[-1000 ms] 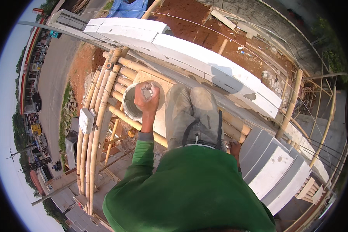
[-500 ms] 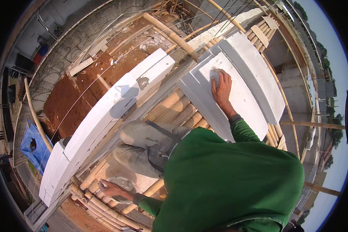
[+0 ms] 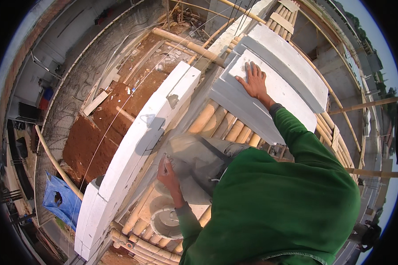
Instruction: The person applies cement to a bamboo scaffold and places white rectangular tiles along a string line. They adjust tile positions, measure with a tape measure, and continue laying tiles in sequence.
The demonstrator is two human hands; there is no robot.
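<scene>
My right hand (image 3: 254, 82) lies on the white top of a lightweight concrete block (image 3: 281, 95), its fingers stretched out. That block sits among a stack of similar blocks (image 3: 292, 62) on the bamboo platform. Close to my bent knee, my left hand (image 3: 167, 174) is raised with its fingers curled together; whatever they may hold is too small to make out. Just below that hand stands a round bucket (image 3: 156, 218) with grey, wet-looking stuff in it, partly hidden by my sleeve. To the left runs a low wall of white blocks (image 3: 126, 159), with a grey patch near its far end.
Bamboo poles (image 3: 203, 118) form the platform under me. A thin string (image 3: 102, 142) runs along the outer side of the wall. Beyond and below lie red soil (image 3: 90, 148) and a blue tarp (image 3: 59, 198). A thick bamboo pole (image 3: 188, 44) sticks out at the wall's far end.
My left hand has risen from over the bucket to beside my knee. My right hand has shifted slightly on the block, its fingers now more stretched out. The view has turned somewhat.
</scene>
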